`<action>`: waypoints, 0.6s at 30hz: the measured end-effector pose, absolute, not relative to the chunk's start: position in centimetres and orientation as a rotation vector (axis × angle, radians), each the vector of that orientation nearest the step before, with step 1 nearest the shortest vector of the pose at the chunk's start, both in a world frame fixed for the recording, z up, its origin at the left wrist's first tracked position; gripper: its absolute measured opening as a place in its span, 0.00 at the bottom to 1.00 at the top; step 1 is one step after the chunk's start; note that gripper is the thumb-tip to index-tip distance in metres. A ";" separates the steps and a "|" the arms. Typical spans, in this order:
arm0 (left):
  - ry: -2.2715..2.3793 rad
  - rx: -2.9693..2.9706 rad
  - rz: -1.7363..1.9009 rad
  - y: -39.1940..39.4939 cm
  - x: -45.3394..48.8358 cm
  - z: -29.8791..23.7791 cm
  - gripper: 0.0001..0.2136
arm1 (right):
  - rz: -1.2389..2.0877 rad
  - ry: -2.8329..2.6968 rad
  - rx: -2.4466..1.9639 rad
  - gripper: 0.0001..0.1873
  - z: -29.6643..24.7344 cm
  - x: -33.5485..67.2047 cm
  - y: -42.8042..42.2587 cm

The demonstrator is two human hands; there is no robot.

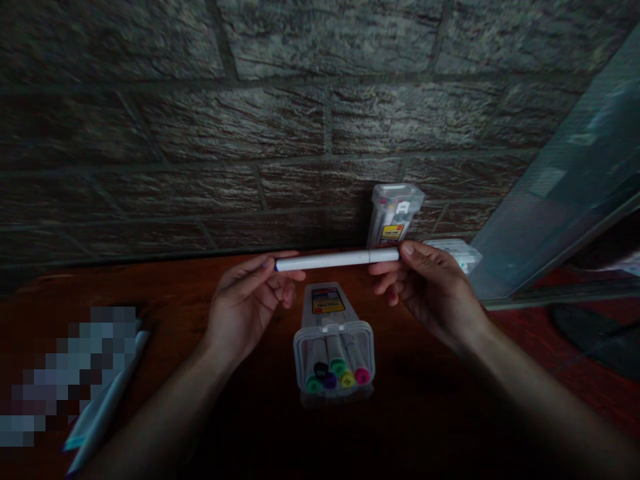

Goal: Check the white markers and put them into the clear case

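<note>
A white marker (335, 259) with dark blue ends is held level above the table, between my two hands. My left hand (245, 300) pinches its left end between thumb and fingers. At the other end, my right hand (433, 290) grips the tip with thumb and forefinger. Below the marker, an open clear plastic case (334, 327) lies on its side with its mouth toward me. Inside it are several markers (337, 363) with black, green, purple, yellow and pink ends.
Against the stone-block wall (280, 120) stands a closed clear case of markers (395, 213). A clear plastic piece (460, 253) lies to its right. Pens (107, 400) rest beside a blurred-out patch on the wooden table (165, 287). A glass panel (555, 160) rises at the right.
</note>
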State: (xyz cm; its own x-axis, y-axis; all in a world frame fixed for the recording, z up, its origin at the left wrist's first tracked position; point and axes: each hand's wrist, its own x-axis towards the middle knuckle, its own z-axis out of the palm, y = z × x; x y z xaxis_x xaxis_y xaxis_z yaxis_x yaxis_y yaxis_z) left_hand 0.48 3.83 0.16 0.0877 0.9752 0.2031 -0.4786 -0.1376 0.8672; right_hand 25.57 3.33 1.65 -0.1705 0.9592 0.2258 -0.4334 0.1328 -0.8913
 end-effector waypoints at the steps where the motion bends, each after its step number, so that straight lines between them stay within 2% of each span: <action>1: 0.661 1.020 1.428 3.8 0.5 0.2 0.10 | 1.392 -1.115 -0.649 0.12 1.6 25.6 3.4; 6: 0.729 1.031 1.445 3.7 0.9 0.5 0.10 | 1.364 -1.113 -0.697 0.15 1.4 25.5 3.6; 11: 0.783 1.062 1.458 3.7 1.1 0.4 0.09 | 1.339 -1.076 -0.693 0.12 1.2 25.5 3.6; 18: 0.858 1.104 1.476 3.7 1.4 0.2 0.09 | 1.266 -1.123 -0.736 0.12 1.2 25.4 3.6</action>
State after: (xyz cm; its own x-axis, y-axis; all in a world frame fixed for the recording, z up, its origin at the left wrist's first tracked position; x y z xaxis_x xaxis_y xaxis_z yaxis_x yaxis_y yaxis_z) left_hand 1.36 3.68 0.22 -0.0199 0.9811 0.1922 -0.3186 -0.1885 0.9290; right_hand 25.41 3.57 1.15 -0.0687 0.9688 0.2382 -0.3520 0.1998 -0.9144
